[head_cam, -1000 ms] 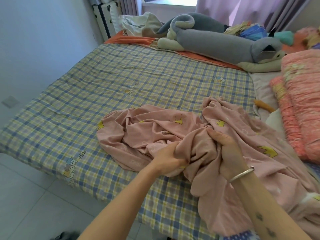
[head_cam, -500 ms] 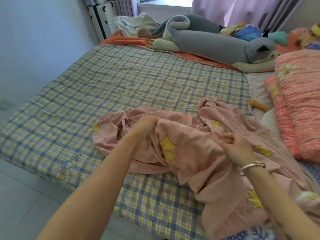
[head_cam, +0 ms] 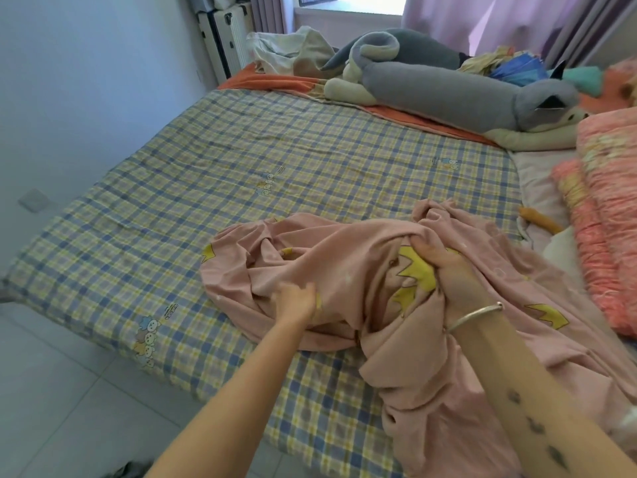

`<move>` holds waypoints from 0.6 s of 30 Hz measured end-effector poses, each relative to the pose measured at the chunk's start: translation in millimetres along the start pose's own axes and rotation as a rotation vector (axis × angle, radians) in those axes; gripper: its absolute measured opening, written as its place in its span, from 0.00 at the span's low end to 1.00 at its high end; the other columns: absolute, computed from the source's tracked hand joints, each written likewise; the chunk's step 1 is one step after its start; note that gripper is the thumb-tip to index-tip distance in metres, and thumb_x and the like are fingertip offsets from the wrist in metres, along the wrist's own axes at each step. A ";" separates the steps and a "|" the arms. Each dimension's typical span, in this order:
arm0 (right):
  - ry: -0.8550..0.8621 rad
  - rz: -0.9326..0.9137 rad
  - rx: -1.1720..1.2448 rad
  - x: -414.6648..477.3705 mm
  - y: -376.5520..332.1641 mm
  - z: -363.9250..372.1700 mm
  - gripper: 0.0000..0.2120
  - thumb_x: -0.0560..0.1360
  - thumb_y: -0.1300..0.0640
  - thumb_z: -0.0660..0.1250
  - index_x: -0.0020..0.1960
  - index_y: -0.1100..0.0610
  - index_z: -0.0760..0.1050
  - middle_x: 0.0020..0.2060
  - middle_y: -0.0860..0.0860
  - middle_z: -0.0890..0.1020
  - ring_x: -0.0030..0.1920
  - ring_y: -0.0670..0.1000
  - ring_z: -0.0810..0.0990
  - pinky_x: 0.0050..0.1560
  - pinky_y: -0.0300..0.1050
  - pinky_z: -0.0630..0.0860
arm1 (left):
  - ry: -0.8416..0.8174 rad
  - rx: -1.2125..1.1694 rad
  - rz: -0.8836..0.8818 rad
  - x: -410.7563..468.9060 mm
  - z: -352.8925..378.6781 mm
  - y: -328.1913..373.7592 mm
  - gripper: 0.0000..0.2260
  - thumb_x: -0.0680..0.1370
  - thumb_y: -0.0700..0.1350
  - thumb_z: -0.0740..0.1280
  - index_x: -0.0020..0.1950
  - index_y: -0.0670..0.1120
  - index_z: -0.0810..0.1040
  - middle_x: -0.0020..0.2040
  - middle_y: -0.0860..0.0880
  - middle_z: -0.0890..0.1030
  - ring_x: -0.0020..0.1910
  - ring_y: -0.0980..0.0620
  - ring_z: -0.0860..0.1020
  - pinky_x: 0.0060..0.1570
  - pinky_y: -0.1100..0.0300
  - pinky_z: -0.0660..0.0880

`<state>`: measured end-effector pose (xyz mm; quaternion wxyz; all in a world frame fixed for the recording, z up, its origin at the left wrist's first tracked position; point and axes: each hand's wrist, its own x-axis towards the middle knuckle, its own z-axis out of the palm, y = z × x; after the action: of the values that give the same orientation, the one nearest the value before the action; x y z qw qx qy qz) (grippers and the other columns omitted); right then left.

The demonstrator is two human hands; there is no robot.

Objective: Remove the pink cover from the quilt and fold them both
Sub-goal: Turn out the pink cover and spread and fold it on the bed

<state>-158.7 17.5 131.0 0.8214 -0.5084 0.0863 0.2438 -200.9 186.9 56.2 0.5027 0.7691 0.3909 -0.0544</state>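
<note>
Two hands worked on the pink cover (head_cam: pixel 344 263). We recorded the right hand (head_cam: pixel 448 274) with its grip clamped on a bunched fold of that cover, fingers curled into the cloth right at a yellow crown print (head_cam: pixel 415 272). A silver bangle (head_cam: pixel 475 317) sat on the right wrist. We recorded the left hand (head_cam: pixel 296 301) lower and further left, at another fold of the same cover. It was blurred, so we could not tell whether its grip was closed on the cloth or only touching it.

We found the pink cover crumpled on the near right part of the bed (head_cam: pixel 144 257), with its near portion hanging over the bed's near edge beneath the right forearm. A blue-and-yellow checked sheet (head_cam: pixel 293 150) lay flat across the bed. Just beside the cover, to the right, we noted a coral ruffled blanket (head_cam: pixel 610 215). At the far end, a long grey plush toy (head_cam: pixel 448 84) lay across an orange cloth (head_cam: pixel 413 115). Beyond it, a white suitcase (head_cam: pixel 224 39) stood upright in the corner, with purple curtains (head_cam: pixel 465 19) further right. Pale floor tiles (head_cam: pixel 51 391) showed left of the bed.
</note>
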 end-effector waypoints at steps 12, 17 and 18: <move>0.113 0.131 0.178 13.5 -3.6 -59.7 0.27 0.67 0.51 0.71 0.63 0.60 0.75 0.56 0.59 0.80 0.55 0.56 0.80 0.51 0.51 0.80 | -0.204 -0.849 -0.132 7.3 39.6 38.7 0.04 0.76 0.37 0.66 0.48 0.40 0.79 0.45 0.42 0.81 0.45 0.45 0.80 0.50 0.52 0.79; 0.543 -0.014 -0.967 21.6 2.9 -71.2 0.10 0.74 0.62 0.66 0.54 0.64 0.75 0.53 0.60 0.79 0.49 0.56 0.75 0.52 0.47 0.72 | -0.095 -0.669 0.206 7.1 6.5 71.4 0.09 0.74 0.35 0.69 0.37 0.43 0.73 0.35 0.48 0.78 0.24 0.58 0.77 0.32 0.67 0.76; 0.545 -0.059 -1.173 23.5 7.1 -65.2 0.12 0.73 0.61 0.66 0.54 0.64 0.74 0.54 0.62 0.78 0.52 0.59 0.75 0.53 0.49 0.71 | -0.117 -0.627 0.251 3.7 5.5 77.9 0.08 0.74 0.35 0.69 0.37 0.43 0.73 0.35 0.49 0.78 0.24 0.60 0.77 0.30 0.69 0.75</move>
<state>-134.9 -29.7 85.7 0.3624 -0.9185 0.1300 0.0898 -145.5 169.7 108.7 0.7391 0.6147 0.2614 0.0865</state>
